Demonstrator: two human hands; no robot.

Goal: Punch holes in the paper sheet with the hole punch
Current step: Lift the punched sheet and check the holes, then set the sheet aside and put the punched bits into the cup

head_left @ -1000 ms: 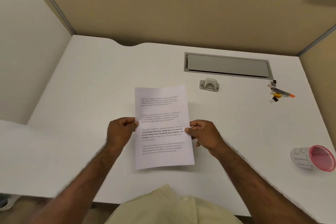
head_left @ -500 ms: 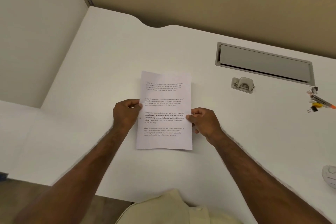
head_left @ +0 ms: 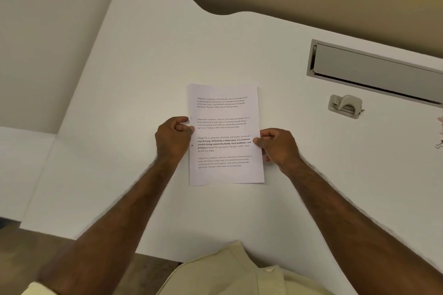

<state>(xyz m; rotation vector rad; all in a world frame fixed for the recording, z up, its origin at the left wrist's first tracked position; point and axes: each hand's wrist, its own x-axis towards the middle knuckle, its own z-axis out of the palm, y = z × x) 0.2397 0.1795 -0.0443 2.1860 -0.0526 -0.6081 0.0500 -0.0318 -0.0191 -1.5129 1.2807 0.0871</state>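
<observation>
Both hands pinched the paper sheet (head_left: 226,135) mid-frame: left hand (head_left: 173,137), right hand (head_left: 278,147). The hole punch (head_left: 345,106) sat upper right, nearer the right hand.

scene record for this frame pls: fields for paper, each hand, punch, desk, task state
paper: printed paper sheet, portrait, held by both side edges over the desk
left hand: pinches the sheet's left edge
right hand: pinches the sheet's right edge
punch: hole punch, on the desk to the right of the sheet, untouched
desk: white desk, grey cable hatch behind the punch
task state: two holes show near the sheet's left edge
</observation>
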